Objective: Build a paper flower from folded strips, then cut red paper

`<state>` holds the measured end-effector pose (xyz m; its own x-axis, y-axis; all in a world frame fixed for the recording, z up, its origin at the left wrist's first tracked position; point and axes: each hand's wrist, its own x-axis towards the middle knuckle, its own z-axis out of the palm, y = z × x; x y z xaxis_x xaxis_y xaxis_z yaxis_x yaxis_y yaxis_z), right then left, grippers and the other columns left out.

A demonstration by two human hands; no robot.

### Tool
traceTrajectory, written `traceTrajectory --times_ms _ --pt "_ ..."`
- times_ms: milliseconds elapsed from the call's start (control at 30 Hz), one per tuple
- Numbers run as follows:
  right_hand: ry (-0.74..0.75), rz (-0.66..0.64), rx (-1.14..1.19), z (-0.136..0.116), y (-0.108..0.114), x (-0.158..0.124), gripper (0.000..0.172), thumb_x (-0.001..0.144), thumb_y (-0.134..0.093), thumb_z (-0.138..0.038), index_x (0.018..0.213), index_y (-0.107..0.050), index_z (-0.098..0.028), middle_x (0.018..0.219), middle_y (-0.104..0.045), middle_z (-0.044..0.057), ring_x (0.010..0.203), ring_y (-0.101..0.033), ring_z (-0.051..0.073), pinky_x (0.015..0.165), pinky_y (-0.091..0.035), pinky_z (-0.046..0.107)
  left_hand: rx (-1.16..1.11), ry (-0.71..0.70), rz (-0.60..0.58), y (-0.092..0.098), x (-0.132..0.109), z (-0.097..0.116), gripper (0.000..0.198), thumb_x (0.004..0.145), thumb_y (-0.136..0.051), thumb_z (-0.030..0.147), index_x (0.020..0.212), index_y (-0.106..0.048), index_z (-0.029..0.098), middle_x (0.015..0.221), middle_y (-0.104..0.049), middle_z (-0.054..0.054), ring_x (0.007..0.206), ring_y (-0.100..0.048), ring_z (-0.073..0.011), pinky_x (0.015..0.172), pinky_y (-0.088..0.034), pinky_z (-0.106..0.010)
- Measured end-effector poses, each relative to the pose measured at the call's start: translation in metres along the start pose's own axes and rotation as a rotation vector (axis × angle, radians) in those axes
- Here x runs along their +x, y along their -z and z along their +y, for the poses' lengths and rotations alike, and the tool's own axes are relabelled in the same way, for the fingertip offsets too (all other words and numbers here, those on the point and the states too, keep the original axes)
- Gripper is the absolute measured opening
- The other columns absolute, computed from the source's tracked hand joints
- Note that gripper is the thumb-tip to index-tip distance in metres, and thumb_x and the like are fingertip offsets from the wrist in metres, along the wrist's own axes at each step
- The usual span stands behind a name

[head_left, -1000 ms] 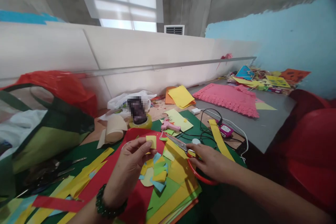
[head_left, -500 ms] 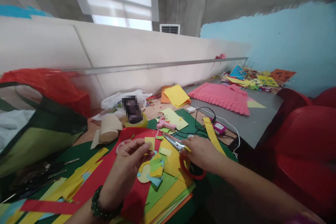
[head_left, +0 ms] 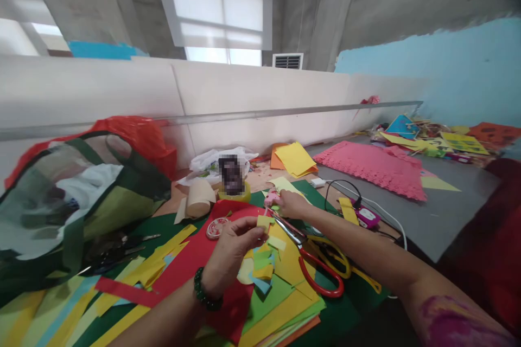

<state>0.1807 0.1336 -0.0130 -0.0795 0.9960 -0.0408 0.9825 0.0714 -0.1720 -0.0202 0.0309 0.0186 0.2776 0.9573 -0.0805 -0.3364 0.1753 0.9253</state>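
"How far?"
"Small pieces (head_left: 264,271) seem cut; long strips (head_left: 176,241) are left whole."
"The fingers?"
"Left hand (head_left: 233,246) pinches the yellow square (head_left: 262,222) above the pieces; right hand (head_left: 294,205) grips the pink glue gun (head_left: 271,198)."

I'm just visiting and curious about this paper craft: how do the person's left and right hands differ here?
The left hand pinches a small yellow paper piece; the right hand is at the pink glue gun, its grip partly hidden.
The left wears a dark green beaded bracelet; the right shows none.
The right reaches farther across the table than the left.
Both are bare, without gloves.
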Motion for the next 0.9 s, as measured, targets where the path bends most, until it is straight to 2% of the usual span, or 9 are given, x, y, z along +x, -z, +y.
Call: traceTrajectory --times_ms 100,233,367,433,500,600,733,800,900 --pt "-0.064 0.119 0.106 0.013 0.01 0.003 0.031 0.093 -0.059 -0.035 0.117 -0.059 -0.016 0.113 -0.063 0.007 0.096 -0.064 0.02 0.084 -0.054 0.042 -0.035 0.029 -0.01 0.001 0.001 -0.003 0.037 0.045 -0.093 0.037 0.067 -0.075 0.015 0.063 -0.067 -0.001 0.062 -0.06 -0.011 0.063 -0.049 -0.021" --pt "-0.089 0.342 0.325 0.038 0.041 -0.007 0.035 0.089 -0.06 -0.038 0.114 -0.06 -0.013 0.102 -0.068 0.01 0.094 -0.064 0.023 0.081 -0.049 0.038 -0.036 0.038 -0.047 0.004 0.002 -0.007 0.033 0.049 -0.091 0.035 0.068 -0.074 0.014 0.066 -0.068 -0.003 0.064 -0.061 -0.0124 0.064 -0.048 -0.021" --pt "-0.041 0.46 0.648 0.043 0.059 -0.042 0.049 0.085 -0.047 -0.058 0.097 -0.061 -0.012 0.071 -0.066 0.007 0.068 -0.063 0.021 0.061 -0.046 0.031 -0.012 0.032 -0.09 0.008 0.006 -0.015 0.028 0.058 -0.088 0.034 0.072 -0.075 0.015 0.07 -0.07 -0.003 0.068 -0.063 -0.0131 0.066 -0.048 -0.021" --pt "0.0 0.446 0.797 0.032 0.059 -0.064 0.054 0.081 -0.045 -0.065 0.095 -0.059 -0.014 0.064 -0.064 0.004 0.055 -0.058 0.017 0.053 -0.044 0.029 0.002 0.029 -0.11 0.01 0.008 -0.02 0.026 0.06 -0.087 0.034 0.074 -0.075 0.016 0.072 -0.071 -0.003 0.069 -0.063 -0.0131 0.067 -0.048 -0.021" --pt "0.035 0.402 0.948 0.014 0.056 -0.085 0.055 0.076 -0.053 -0.065 0.098 -0.057 -0.016 0.067 -0.067 0.004 0.049 -0.056 0.015 0.048 -0.042 0.028 0.016 0.029 -0.118 0.011 0.008 -0.024 0.026 0.061 -0.086 0.035 0.076 -0.076 0.016 0.074 -0.072 -0.003 0.071 -0.063 -0.0134 0.068 -0.048 -0.021" --pt "0.031 0.261 1.21 -0.014 0.05 -0.104 0.052 0.064 -0.073 -0.054 0.097 -0.057 -0.017 0.063 -0.067 0.002 0.047 -0.055 0.013 0.049 -0.043 0.027 0.043 0.031 -0.114 0.009 0.006 -0.026 0.025 0.062 -0.086 0.033 0.078 -0.076 0.017 0.077 -0.072 -0.003 0.072 -0.064 -0.0137 0.069 -0.048 -0.021" --pt "0.017 0.087 1.301 -0.036 0.04 -0.108 0.047 0.052 -0.082 -0.046 0.082 -0.059 -0.017 0.065 -0.068 0.0 0.045 -0.051 0.01 0.048 -0.041 0.025 0.055 0.041 -0.126 0.004 0.001 -0.024 0.028 0.059 -0.086 0.032 0.08 -0.075 0.016 0.077 -0.072 -0.003 0.07 -0.064 -0.0145 0.068 -0.048 -0.023" --pt "0.014 0.054 1.309 -0.039 0.035 -0.107 0.044 0.051 -0.081 -0.044 0.077 -0.059 -0.017 0.063 -0.066 -0.001 0.044 -0.049 0.009 0.046 -0.038 0.024 0.038 0.044 -0.117 0.002 0.0 -0.022 0.031 0.056 -0.088 0.032 0.079 -0.073 0.016 0.075 -0.071 -0.002 0.068 -0.064 -0.0145 0.067 -0.049 -0.023" --pt "0.015 0.038 1.307 -0.038 0.029 -0.106 0.043 0.053 -0.08 -0.04 0.084 -0.06 -0.017 0.059 -0.064 -0.004 0.043 -0.048 0.009 0.045 -0.037 0.024 0.022 0.037 -0.093 -0.001 -0.001 -0.019 0.032 0.052 -0.089 0.031 0.073 -0.07 0.016 0.07 -0.069 -0.001 0.065 -0.063 -0.0139 0.065 -0.049 -0.023"
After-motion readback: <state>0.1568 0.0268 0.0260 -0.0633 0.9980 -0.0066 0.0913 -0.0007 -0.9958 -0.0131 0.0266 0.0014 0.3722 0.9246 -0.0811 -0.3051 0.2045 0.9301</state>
